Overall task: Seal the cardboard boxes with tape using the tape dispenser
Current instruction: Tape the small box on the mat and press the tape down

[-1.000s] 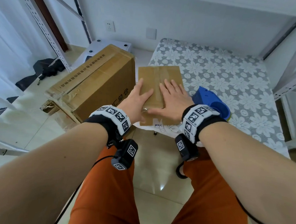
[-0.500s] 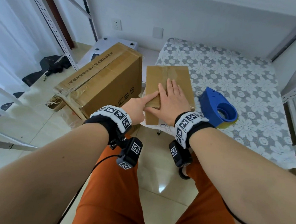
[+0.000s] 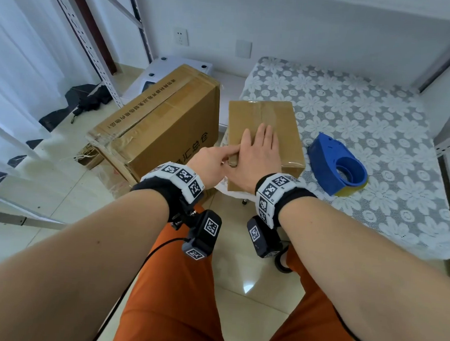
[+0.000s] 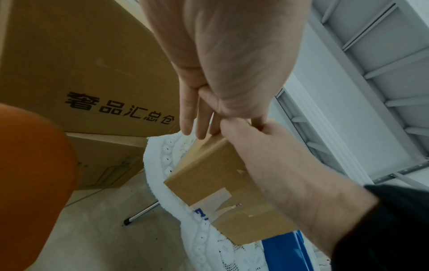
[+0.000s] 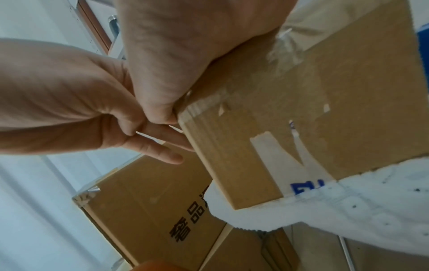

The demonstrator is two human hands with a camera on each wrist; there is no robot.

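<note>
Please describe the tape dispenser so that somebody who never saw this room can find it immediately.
Find the table covered with the white flower-pattern lace cloth. On it, nearer the person's edge, a small cardboard box lies under the hands; the tape dispenser lies on the cloth just right of that box, apart from it. It is the only bright blue plastic thing there, with a round hollow ring and a yellowish edge beneath.
</note>
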